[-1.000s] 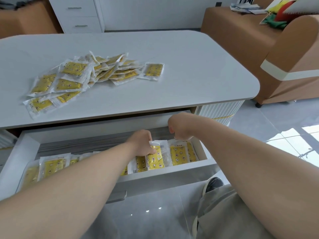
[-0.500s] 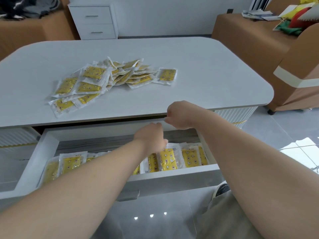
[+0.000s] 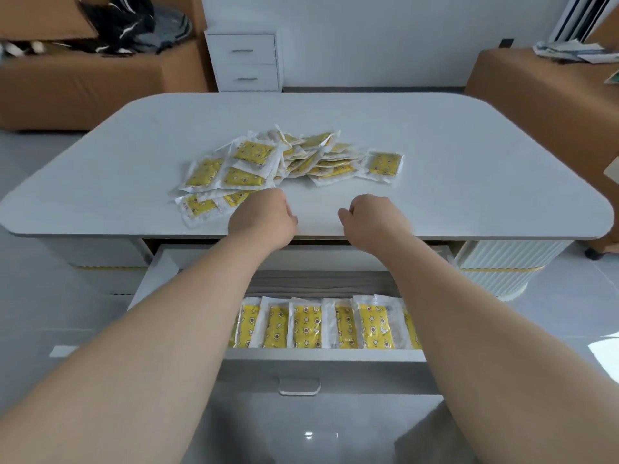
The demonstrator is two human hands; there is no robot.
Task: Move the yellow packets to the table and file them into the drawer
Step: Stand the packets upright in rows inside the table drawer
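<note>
Our left hand (image 3: pixel 264 220) and right hand (image 3: pixel 375 219) hover over the near edge of the counter (image 3: pixel 469 135), both loosely curled with the fingers tucked under and nothing visible in either, just short of the heap of yellow packets (image 3: pixel 284 159) scattered across the middle of the top. Below, the drawer (image 3: pixel 321 354) stands pulled out, and a row of filed packets (image 3: pixel 321 324) stands on edge against its front wall, side by side, with bare drawer floor behind them.

The step in hand, as we judge it, is taking the next few packets from the heap. We do best to begin with the nearest ones, those beside our left hand at the heap's front corner, lifting the top layers first so the slippery wrappers below do not slide off toward the counter edge. A small stack, squared up between both hands with the printed faces turned one way, should drop into the row cleanly. We should set it upright against the packets already standing, keeping them from toppling back into the empty space behind.
</note>
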